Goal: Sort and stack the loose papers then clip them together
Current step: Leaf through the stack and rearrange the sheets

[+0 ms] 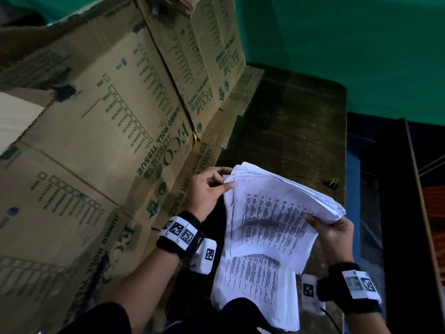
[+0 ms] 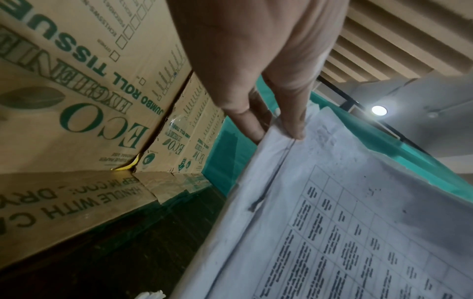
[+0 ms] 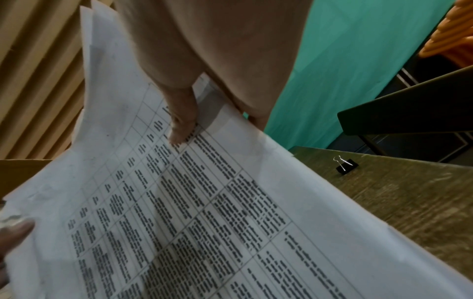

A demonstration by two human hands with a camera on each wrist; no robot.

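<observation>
A thick stack of printed papers (image 1: 272,213) with tables of text is held up off the dark wooden table (image 1: 293,121), sagging toward my lap. My left hand (image 1: 212,186) pinches its far left corner, thumb on top (image 2: 294,125). My right hand (image 1: 330,227) grips the right edge, thumb on the printed face (image 3: 181,129) and fingers underneath. The sheets (image 3: 204,202) are fanned and uneven at the far edge. A black binder clip (image 1: 331,183) with silver handles lies on the table to the right of the stack; the right wrist view shows the clip (image 3: 344,164) apart from both hands.
Flattened cardboard cartons (image 1: 101,121) printed with green lettering lean along the left side and overlap the table's left edge. A green wall (image 1: 337,39) stands behind. The table's right edge (image 1: 346,145) drops off beside a dark piece of furniture (image 1: 397,189).
</observation>
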